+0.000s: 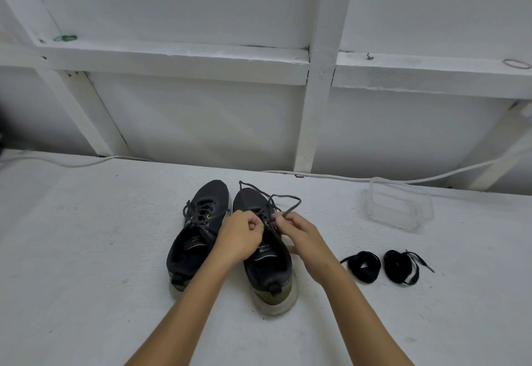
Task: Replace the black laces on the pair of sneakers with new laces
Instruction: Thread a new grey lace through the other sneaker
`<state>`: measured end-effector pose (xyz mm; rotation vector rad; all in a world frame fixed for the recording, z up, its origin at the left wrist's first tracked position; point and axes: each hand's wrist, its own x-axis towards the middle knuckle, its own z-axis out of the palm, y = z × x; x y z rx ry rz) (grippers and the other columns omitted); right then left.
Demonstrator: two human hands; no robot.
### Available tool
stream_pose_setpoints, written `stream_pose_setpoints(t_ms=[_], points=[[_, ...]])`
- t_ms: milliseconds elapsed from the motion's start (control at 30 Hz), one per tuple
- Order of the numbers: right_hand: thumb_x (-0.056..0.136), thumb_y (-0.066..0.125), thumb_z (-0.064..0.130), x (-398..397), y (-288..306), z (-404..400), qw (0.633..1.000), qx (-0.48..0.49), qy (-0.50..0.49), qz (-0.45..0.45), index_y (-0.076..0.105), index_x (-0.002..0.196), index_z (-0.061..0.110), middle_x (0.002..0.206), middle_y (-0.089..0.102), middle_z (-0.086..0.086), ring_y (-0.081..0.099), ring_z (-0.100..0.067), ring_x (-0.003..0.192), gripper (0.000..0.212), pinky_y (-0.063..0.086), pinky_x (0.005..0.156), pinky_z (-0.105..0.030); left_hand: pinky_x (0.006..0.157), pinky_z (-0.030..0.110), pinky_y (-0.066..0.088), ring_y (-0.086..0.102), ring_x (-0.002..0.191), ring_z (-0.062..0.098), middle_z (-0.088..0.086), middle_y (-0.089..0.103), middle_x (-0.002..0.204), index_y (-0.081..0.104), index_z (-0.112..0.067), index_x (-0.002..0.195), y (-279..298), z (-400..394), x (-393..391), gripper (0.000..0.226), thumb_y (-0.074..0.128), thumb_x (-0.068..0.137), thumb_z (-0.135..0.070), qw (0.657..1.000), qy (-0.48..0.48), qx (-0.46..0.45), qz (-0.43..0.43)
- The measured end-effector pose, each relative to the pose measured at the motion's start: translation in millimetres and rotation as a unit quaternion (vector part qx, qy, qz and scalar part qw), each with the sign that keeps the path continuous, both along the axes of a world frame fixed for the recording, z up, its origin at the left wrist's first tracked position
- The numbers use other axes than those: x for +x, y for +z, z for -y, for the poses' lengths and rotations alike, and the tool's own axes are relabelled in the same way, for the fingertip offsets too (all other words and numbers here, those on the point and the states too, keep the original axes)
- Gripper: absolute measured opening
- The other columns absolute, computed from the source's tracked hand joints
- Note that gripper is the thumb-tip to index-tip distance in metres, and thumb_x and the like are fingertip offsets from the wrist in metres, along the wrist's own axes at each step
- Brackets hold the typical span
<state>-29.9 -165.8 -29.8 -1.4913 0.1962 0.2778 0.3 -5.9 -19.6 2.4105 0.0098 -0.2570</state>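
Observation:
Two dark sneakers stand side by side on the white surface, toes pointing away from me. The left sneaker is still laced. Over the right sneaker both my hands work at its black lace, which loops loosely out over the toe. My left hand has curled fingers pinching the lace at the eyelets. My right hand pinches a strand of the same lace just beside it. Two coiled black laces lie to the right of the shoes.
A clear plastic container sits at the back right. A white cable runs along the foot of the white framed wall. Rubber bands lie on the wall's ledge.

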Motion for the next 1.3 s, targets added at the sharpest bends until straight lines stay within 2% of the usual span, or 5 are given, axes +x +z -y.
stream_pose_setpoints(t_ms=[367,533,700,933,1300], points=[[0.098,0.056,0.049,-18,-21,-14,0.985,-0.152,-0.050,0.063,0.073,0.115,0.032,0.108,0.073,0.017,0.065,0.002,0.102,0.029,0.051,0.086,-0.018,0.083,0.021,0.049,0.066,0.094,0.004,-0.012,0.072,0.097,0.062,-0.024,0.094,20,-16,-20,0.013,0.052,0.101,-0.025,0.984,0.024,-0.177,0.024],[0.102,0.051,0.046,-19,-18,-15,0.986,-0.153,-0.046,0.053,0.067,0.077,0.038,0.075,0.066,0.022,0.060,0.002,0.074,0.030,0.041,0.066,-0.011,0.087,0.037,0.056,0.066,0.068,0.018,0.003,0.062,0.068,0.047,-0.011,0.087,43,-24,-26,0.023,0.036,0.107,-0.014,0.795,0.142,-0.589,-0.005],[0.097,0.054,0.054,-18,-16,-15,0.987,-0.146,-0.046,0.040,0.074,0.109,0.037,0.107,0.072,0.021,0.064,0.006,0.102,0.028,0.050,0.085,-0.017,0.067,0.026,0.048,0.043,0.049,0.006,-0.001,0.048,0.055,0.059,-0.020,0.081,34,-35,-24,0.020,0.052,0.098,-0.029,0.983,0.077,-0.154,0.062],[0.097,0.057,0.049,-16,-21,-16,0.978,-0.196,-0.050,0.051,0.077,0.104,0.037,0.102,0.074,0.020,0.066,0.004,0.099,0.024,0.053,0.089,-0.022,0.081,0.031,0.055,0.067,0.089,0.010,-0.014,0.074,0.088,0.077,-0.037,0.092,18,-11,-8,0.020,0.066,0.083,-0.051,0.996,-0.027,0.086,0.016],[0.104,0.049,0.040,-21,-15,-17,0.974,-0.205,-0.063,0.067,0.050,0.054,0.033,0.053,0.049,0.016,0.043,-0.002,0.054,0.051,0.031,0.052,-0.014,0.073,0.026,0.043,0.065,0.091,0.015,-0.001,0.067,0.092,0.064,-0.015,0.083,54,-27,-9,0.028,0.045,0.103,-0.021,0.924,0.023,-0.365,-0.106]])
